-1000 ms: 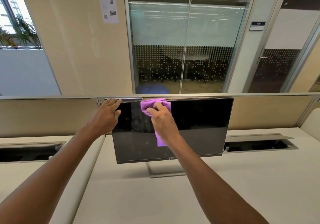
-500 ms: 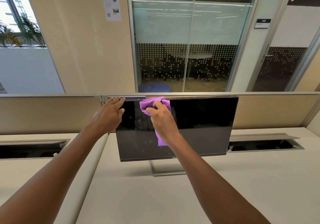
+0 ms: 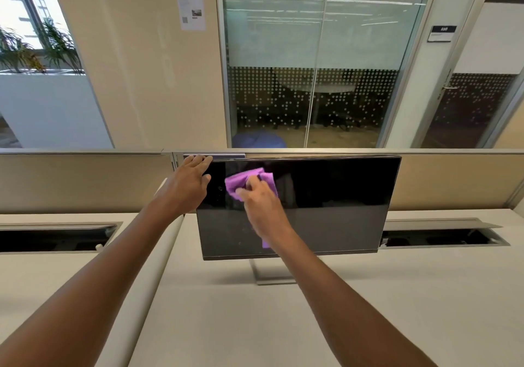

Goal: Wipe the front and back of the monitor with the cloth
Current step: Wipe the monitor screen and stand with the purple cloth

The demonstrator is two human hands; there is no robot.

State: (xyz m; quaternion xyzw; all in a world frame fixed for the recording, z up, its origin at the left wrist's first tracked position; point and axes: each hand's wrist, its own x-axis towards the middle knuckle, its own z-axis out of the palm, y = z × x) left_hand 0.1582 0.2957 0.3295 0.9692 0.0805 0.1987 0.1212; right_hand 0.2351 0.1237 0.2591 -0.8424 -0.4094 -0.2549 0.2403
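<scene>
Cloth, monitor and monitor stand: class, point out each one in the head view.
cloth (image 3: 241, 180), head view, upper left fold.
monitor (image 3: 334, 196), head view, dark screen centre.
monitor stand (image 3: 272, 280), head view, base.

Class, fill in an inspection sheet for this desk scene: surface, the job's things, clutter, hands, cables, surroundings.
Surface: pale desk, two open cable troughs.
Job's things: dark monitor upright on its stand; purple cloth against the screen's upper left.
Clutter: nothing seen.
Hands: left hand grips the monitor's top left corner; right hand presses the cloth on the screen.
Cables: nothing seen.
Surroundings: beige partition, glass-walled room, plants.
</scene>
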